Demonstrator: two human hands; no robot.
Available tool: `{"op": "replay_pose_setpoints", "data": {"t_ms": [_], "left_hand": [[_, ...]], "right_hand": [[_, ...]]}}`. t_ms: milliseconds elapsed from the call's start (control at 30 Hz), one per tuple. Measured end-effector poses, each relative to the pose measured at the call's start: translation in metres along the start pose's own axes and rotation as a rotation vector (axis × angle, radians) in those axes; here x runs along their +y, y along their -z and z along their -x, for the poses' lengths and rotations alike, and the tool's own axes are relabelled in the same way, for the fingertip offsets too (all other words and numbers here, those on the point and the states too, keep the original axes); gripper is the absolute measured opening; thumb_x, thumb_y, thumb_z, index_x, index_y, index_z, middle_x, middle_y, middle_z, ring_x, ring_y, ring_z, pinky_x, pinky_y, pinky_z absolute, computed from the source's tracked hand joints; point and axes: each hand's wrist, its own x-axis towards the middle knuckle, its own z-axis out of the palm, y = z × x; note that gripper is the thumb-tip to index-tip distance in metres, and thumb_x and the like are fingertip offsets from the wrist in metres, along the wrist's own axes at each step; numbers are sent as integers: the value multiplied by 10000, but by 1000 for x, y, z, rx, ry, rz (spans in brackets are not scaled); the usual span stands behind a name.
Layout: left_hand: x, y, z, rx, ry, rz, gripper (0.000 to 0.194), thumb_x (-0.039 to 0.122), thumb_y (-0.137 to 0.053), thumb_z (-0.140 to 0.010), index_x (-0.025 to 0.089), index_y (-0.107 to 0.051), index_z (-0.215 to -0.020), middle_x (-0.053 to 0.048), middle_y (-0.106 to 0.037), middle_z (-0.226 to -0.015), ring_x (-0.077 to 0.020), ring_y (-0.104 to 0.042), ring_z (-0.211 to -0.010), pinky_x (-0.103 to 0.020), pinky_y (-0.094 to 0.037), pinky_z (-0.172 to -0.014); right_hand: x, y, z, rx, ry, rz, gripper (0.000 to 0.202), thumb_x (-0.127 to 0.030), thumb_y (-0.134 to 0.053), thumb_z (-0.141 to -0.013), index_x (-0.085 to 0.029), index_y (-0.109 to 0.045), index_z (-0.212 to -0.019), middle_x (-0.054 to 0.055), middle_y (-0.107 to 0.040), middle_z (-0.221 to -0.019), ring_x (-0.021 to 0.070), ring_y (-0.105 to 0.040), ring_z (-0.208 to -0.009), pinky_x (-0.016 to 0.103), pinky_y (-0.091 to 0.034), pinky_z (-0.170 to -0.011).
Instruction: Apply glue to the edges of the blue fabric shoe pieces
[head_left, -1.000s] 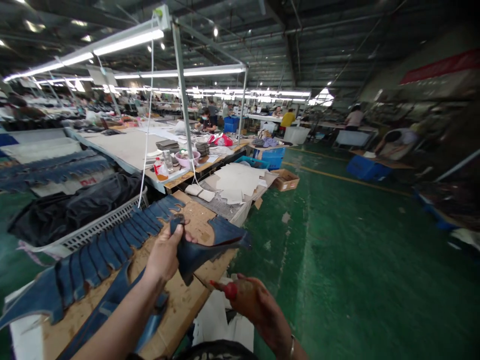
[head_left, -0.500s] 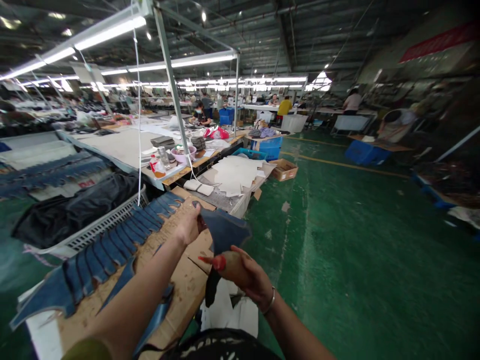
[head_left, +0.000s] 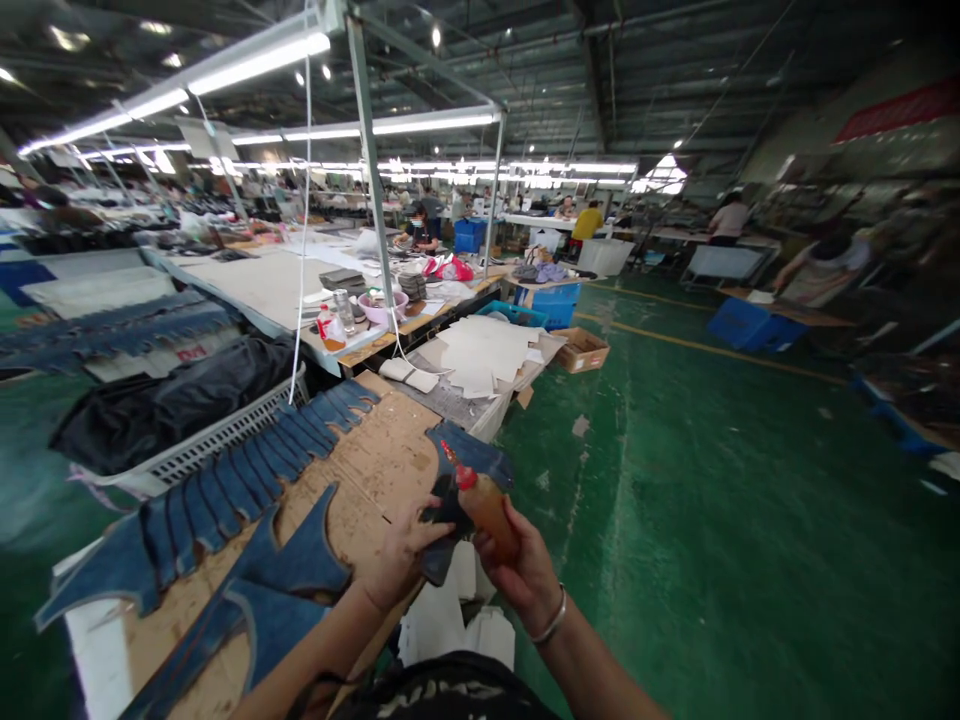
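Note:
My right hand point(head_left: 517, 570) is wrapped round a squeeze bottle point(head_left: 491, 512) of amber liquid with a red cap. Its nozzle points up and to the left. Beside it, my left hand point(head_left: 405, 550) pinches a small dark, flat piece point(head_left: 437, 562) at the board's right edge. A blue cut piece point(head_left: 480, 458) lies just beyond, partly behind the bottle. Along the left of the cardboard point(head_left: 375, 440) runs an overlapping row of blue cut pieces point(head_left: 232, 480). More loose blue pieces point(head_left: 300, 560) lie nearer to me, left of my left forearm.
A grey crate point(head_left: 217, 440) holding black material stands left of the board. Beyond the board, pale sheets point(head_left: 487, 350) lie on a stand next to a long worktable point(head_left: 247, 290). A cardboard box point(head_left: 583, 350) sits on the green floor point(head_left: 675, 500). People work farther back.
My left hand has moved down and right, from the blue piece to the dark piece. The bottle's nozzle has turned from pointing left to upward. The view has shifted slightly left.

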Motion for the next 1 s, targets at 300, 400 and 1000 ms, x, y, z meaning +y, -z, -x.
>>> {"op": "replay_pose_setpoints", "data": {"t_ms": [300,400,1000], "left_hand": [[24,19,-64,82,304,298,371,513,-554,-830,170,-691,-797,-61,-706,-780,-208,-644,-737,-361,-524,-758],[34,22,-64,15,412,429,372,508,-582,-812,151,-677,-772,-46,-690,-711,-175,-622,-634,-303,-512,-663],[73,29,-44,18,603,875,337,466,-695,-755,158,-563,-794,49,-540,-500,-99,-532,-449,-221,-396,-512]], "right_hand": [[-5,-5,24,23,309,237,306,-356,-787,-683,-196,-682,-921,31,-761,-845,164,-702,-714,220,-565,-589],[-14,-1,33,62,528,433,321,-385,-790,-668,-213,-666,-909,30,-748,-881,184,-690,-770,252,-560,-656],[-40,-6,42,-89,1315,1292,262,-206,-688,-767,-285,-658,-1016,77,-644,-1023,252,-609,-955,414,-526,-801]]}}
